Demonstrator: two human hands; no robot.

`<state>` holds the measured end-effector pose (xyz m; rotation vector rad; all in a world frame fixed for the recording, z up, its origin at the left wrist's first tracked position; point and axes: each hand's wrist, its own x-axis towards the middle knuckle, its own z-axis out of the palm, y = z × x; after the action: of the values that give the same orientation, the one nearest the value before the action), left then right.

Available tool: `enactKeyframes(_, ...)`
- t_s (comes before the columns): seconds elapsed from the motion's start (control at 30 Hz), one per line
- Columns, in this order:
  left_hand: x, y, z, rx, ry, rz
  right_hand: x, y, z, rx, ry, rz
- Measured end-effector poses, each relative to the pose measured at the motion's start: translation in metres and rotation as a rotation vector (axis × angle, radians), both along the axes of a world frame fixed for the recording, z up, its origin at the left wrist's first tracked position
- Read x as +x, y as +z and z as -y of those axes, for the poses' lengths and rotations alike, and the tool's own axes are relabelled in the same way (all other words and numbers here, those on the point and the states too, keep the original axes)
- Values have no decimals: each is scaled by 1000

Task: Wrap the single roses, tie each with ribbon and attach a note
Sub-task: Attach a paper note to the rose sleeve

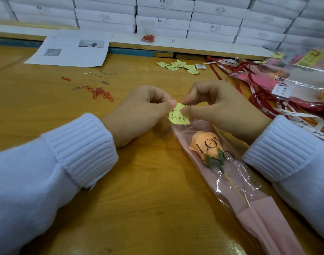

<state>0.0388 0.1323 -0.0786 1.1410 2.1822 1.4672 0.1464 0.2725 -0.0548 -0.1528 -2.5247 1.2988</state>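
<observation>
In the head view, both hands meet at the middle of the wooden table (148, 199). The left hand (139, 111) and the right hand (220, 111) each pinch the top edge of a small yellow note (178, 117) with handwriting on it. The fingers (171, 103) of both hands are curled narrow, thumb against forefinger, with the fingertips almost touching each other. The note sits at the top opening of a clear and pink wrapper (249, 199), which lies flat on the table and runs diagonally toward the lower right under the right wrist. Inside it lies a peach rose (205, 144), bloom toward the hands and stem pointing away, behind black printed lettering. Both wrists wear white ribbed cuffs.

Left of the hands lies a loose pile of red paper clips (100, 93). Beyond the hands, more yellow notes (179, 66) are scattered. Red and white ribbons (249, 74) tangle at the right, beside other wrapped roses (304, 85). A printed sheet (71, 48) lies at the far left, and stacked white boxes (163, 23) line the back.
</observation>
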Motion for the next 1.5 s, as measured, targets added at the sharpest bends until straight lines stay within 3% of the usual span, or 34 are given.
enactKeyframes(0.97, 5, 3, 3, 13, -37, 12, 0, -3, -1, -120, 7, -2)
enactKeyframes(1.03, 7, 3, 2, 30, -14, 99, 0, -3, -1, -137, -22, -40)
enactKeyframes(1.17, 17, 7, -3, 186, 4, 598, 0, -3, -3, -159, -113, -135)
enactKeyframes(1.3, 26, 7, -6, 178, 102, 677, -1, -5, -5, -162, -181, -175)
enactKeyframes(1.5, 49, 9, -4, 61, -180, 933, -4, -7, -5, -184, -201, -217)
